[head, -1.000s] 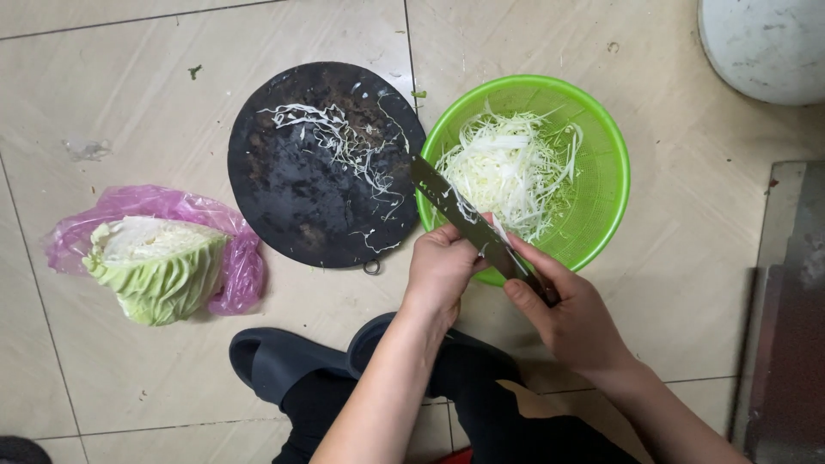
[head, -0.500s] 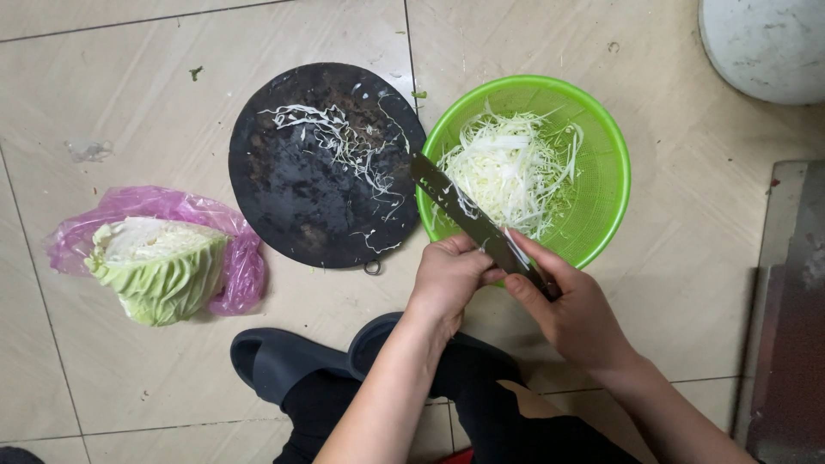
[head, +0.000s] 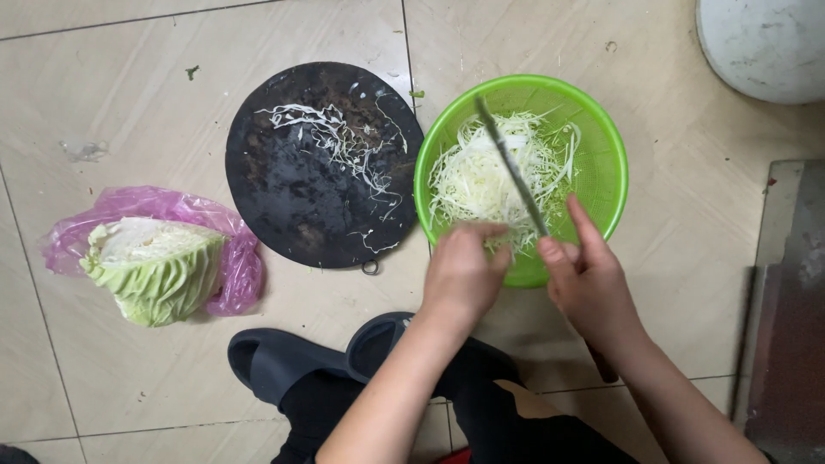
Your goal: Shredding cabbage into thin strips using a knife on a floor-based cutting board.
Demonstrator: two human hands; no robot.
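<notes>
My right hand (head: 593, 288) grips a long knife (head: 509, 163) whose blade reaches over the green bowl (head: 606, 137). The bowl holds a heap of shredded cabbage (head: 481, 176). My left hand (head: 462, 271) hovers at the bowl's near rim, fingers curled beside the blade's base; whether it touches the blade I cannot tell. Left of the bowl lies a round dark cutting board (head: 301, 189) with a few cabbage shreds scattered on it.
A cut cabbage piece (head: 155, 271) rests on a pink plastic bag (head: 236, 266) at the left of the tiled floor. Dark slippers (head: 284, 361) are below the board. A white round container (head: 765, 43) stands top right, a dark metal object (head: 786, 318) at the right edge.
The knife blade has swung from lying across the bowl's left rim to pointing up over the shredded cabbage. Both hands have shifted right, toward the bowl.
</notes>
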